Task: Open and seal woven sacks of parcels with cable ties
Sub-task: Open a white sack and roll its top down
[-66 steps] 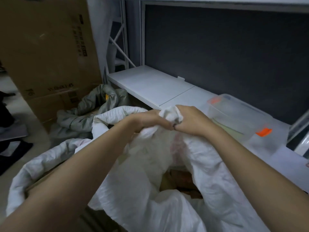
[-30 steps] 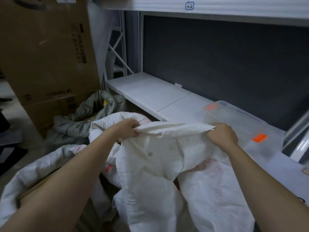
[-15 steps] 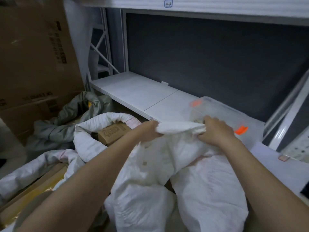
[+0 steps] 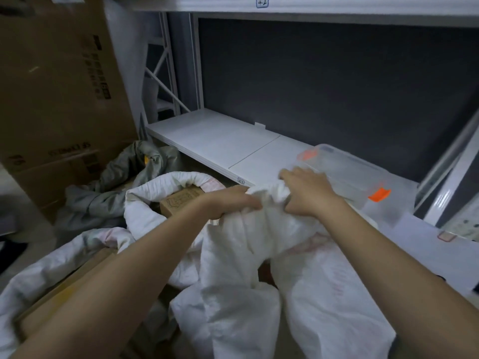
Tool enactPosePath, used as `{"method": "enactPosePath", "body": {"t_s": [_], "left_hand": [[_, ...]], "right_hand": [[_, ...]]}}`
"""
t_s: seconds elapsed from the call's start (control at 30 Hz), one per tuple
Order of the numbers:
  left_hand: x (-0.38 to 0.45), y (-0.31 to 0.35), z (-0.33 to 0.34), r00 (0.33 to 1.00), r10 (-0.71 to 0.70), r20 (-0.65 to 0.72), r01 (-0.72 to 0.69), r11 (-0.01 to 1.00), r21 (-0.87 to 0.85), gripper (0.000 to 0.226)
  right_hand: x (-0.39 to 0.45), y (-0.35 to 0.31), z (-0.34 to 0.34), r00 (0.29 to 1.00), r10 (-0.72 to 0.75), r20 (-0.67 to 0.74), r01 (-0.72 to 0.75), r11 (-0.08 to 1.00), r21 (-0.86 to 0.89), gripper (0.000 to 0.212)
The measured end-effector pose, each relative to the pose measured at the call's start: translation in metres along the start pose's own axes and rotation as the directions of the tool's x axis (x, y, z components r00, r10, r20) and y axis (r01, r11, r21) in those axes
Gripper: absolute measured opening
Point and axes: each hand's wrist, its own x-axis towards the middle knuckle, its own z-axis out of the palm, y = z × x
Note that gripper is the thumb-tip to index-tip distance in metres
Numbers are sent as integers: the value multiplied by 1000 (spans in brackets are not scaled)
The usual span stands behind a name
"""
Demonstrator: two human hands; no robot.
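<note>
Bunching the mouth of the white woven sack [image 4: 259, 244] into a neck, that's the picture here, right in front of the person and low against the edge of the white shelf [image 4: 215, 141]. The left hand [image 4: 228, 203] is curled round the gathered cloth from the left side, and the right hand [image 4: 308, 195] clamps down over the top of the same bunch, fingers wrapped into the folds, the two hands nearly touching. No cable tie shows in either hand, so by my reading the sealing is not yet done. The sack looks soft and crinkly, thin woven plastic that folds easily but likely slides on itself, so the neck wants a tight squeeze just below the bunched rim, where the tie should go. The body underneath bulges as though loaded, so it is probably heavy and best not lifted by the mouth alone. Just to the left a second sack [image 4: 166, 182] sits open with a brown parcel [image 4: 181, 203] showing inside. On the shelf near the right hand stands a clear plastic box [image 4: 347, 172] with orange clips.
</note>
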Motion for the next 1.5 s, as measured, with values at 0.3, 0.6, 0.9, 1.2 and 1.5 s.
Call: {"method": "enactPosePath", "body": {"t_s": [0.3, 0.6, 0.9, 1.2, 1.5], "left_hand": [[-18, 2, 10, 995, -92, 30, 60, 830, 555, 59], [-2, 14, -42, 651, 514, -559, -197, 825, 529, 33], [8, -20, -38, 951, -40, -306, 4, 993, -116, 94], [-26, -21, -37, 958, -56, -281, 136, 952, 273, 48], [-34, -13, -31, 997, 45, -58, -50, 995, -89, 38]], "right_hand": [[19, -13, -7, 871, -18, 491, -137, 951, 278, 31], [39, -21, -27, 964, -62, -258, 187, 850, 493, 22], [78, -23, -10, 919, 217, -328, 100, 677, 729, 11], [56, 31, 15, 997, 78, 5, -73, 904, 420, 14], [42, 24, 1, 998, -52, -45, 67, 869, 490, 24]]}}
